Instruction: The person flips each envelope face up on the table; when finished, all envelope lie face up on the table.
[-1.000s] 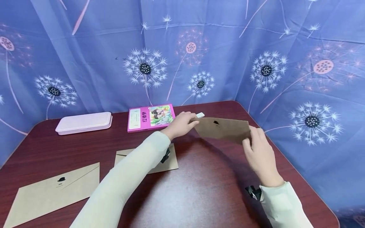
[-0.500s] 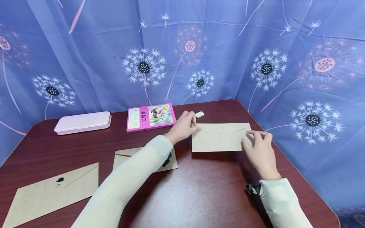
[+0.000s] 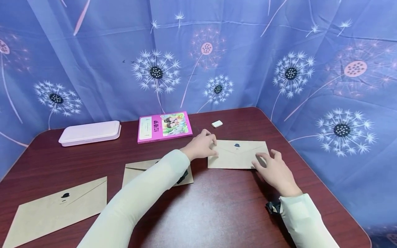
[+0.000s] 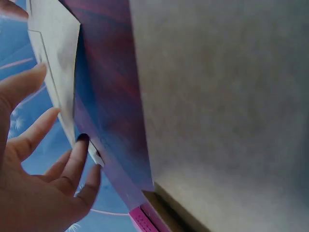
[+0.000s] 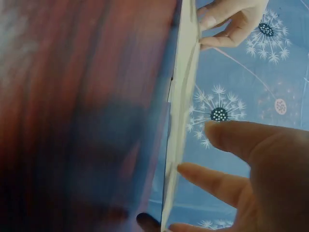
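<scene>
A tan envelope (image 3: 235,158) with a small black hat mark lies on the table at the right, its flap side up. My left hand (image 3: 202,144) is at its left end, fingers loosely bent and touching or very near the edge. Over the right end is my right hand (image 3: 276,172), thumb and fingers spread apart. In the right wrist view, a fingertip meets or nearly meets the envelope (image 5: 182,106). Under my left forearm lies a second envelope (image 3: 136,168), partly hidden; it fills much of the left wrist view. A third envelope (image 3: 63,208) lies at the left.
At the back of the dark red table (image 3: 198,220) are a white case (image 3: 90,132), a pink book (image 3: 164,126) and a small white block (image 3: 217,123) resembling an eraser. A blue dandelion-print curtain (image 3: 186,51) hangs behind and to the right.
The right-hand envelope was tilted up between both hands; it now lies flat with its flap side up. My right hand has loosened and shifted slightly left, and both hands have come lower.
</scene>
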